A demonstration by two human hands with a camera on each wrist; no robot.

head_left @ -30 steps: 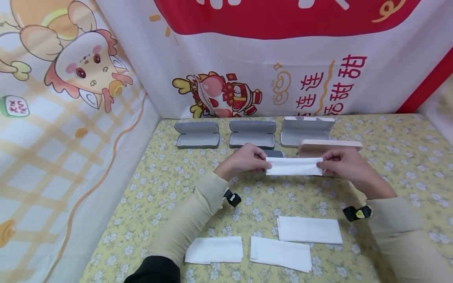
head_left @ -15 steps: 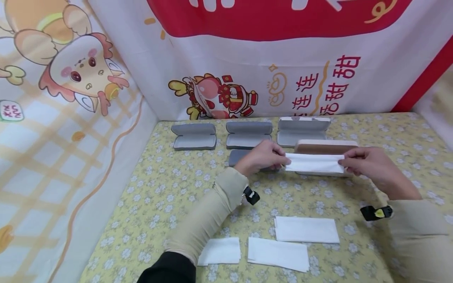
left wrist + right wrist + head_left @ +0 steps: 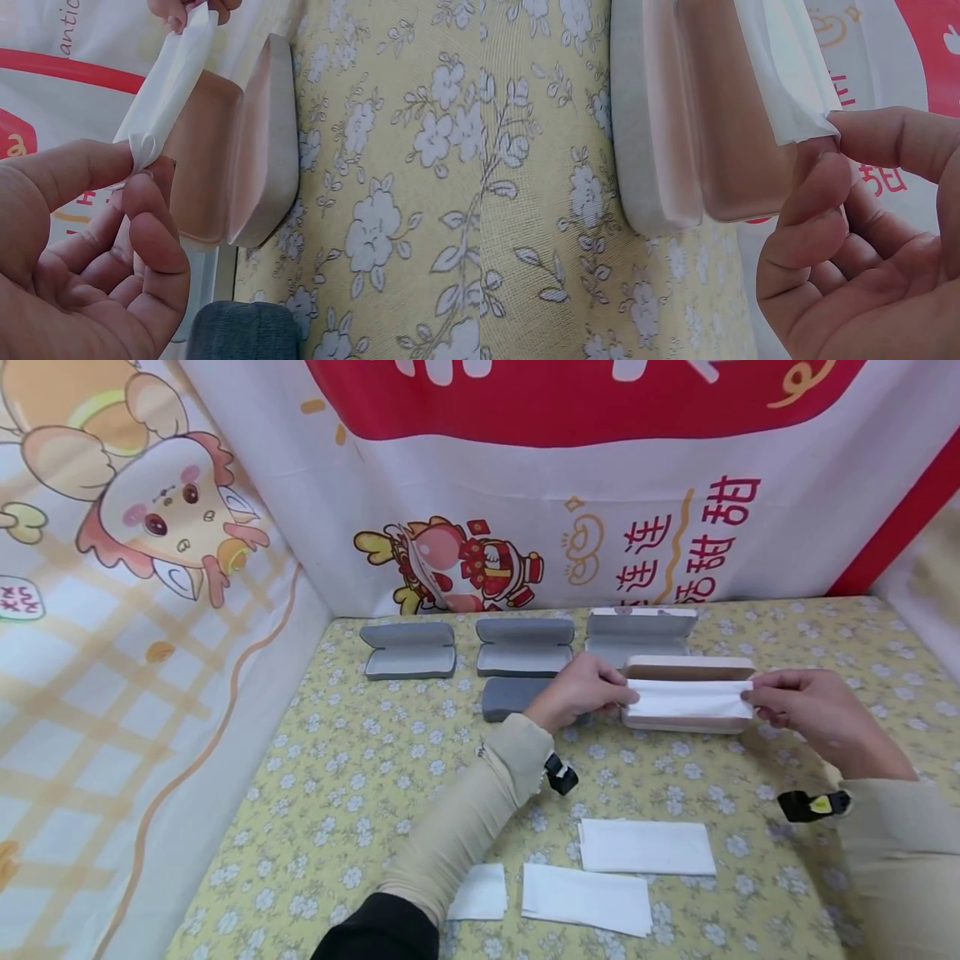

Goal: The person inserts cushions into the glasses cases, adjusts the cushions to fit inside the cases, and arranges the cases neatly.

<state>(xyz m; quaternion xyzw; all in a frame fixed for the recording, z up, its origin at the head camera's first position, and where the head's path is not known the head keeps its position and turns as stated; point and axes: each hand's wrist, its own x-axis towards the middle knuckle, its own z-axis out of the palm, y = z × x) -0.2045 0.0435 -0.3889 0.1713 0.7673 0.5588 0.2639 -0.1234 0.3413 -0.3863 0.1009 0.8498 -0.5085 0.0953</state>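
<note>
A folded white cloth (image 3: 688, 699) is stretched level between my two hands in the head view. My left hand (image 3: 583, 690) pinches its left end between thumb and fingers, and my right hand (image 3: 813, 710) pinches the right end. Behind and below the cloth lies an open pinkish glasses case (image 3: 686, 725), lid raised toward the back. Seen from the left wrist, the cloth (image 3: 169, 82) hangs in front of the case's pink lining (image 3: 202, 150), its gripped corner bunched. The right wrist view shows the cloth (image 3: 791, 82) above the case's tray (image 3: 667, 150).
A closed grey glasses case (image 3: 510, 697) lies left of the pink one, partly behind my left hand. Three open grey cases (image 3: 411, 662) line the back by the curtain. Nearer me are folded white cloths (image 3: 647, 847), one (image 3: 480, 893) partly covered by my left sleeve.
Both hands have carried the stretched cloth to the right, from beside the pinkish case to over its open tray. The closed grey case has come further into view.
</note>
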